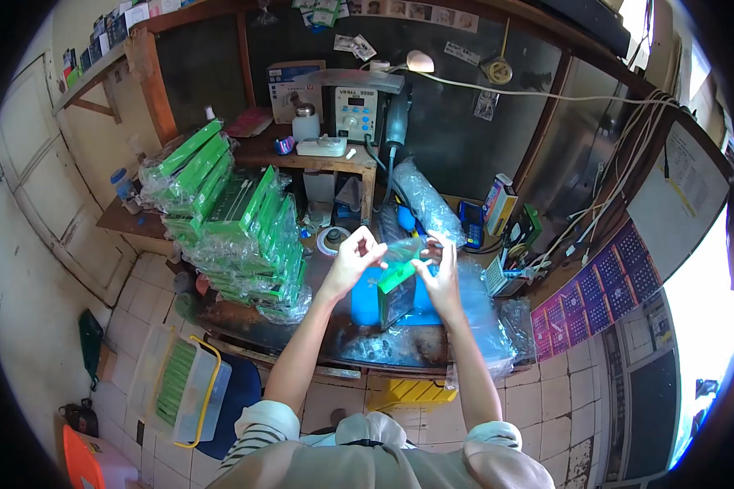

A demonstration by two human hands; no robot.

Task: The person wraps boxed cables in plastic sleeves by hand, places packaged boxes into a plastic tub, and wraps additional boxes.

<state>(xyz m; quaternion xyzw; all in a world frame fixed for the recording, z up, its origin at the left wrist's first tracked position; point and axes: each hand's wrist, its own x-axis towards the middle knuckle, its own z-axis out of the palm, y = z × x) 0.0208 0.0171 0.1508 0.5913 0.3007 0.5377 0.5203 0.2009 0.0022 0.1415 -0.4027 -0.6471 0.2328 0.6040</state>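
Observation:
In the head view a slim box [397,293] with a green top edge and dark side stands upright over a blue mat [365,300]. Clear plastic bag film [404,249] stretches above it, between my two hands. My left hand [354,262] is closed, thumb and fingertips pinching the film's left side. On the other side my right hand [442,275] has its fingers curled on the film, its thumb close to the box's green edge. Whether that thumb touches the box I cannot tell.
Tall stacks of plastic-wrapped green boxes [249,212] rise at the left. Loose clear bags [483,318] lie at the right. Behind stand a soldering station [355,114] and a bubble-wrapped roll [428,204]. A plastic bin [208,391] sits below the table at left.

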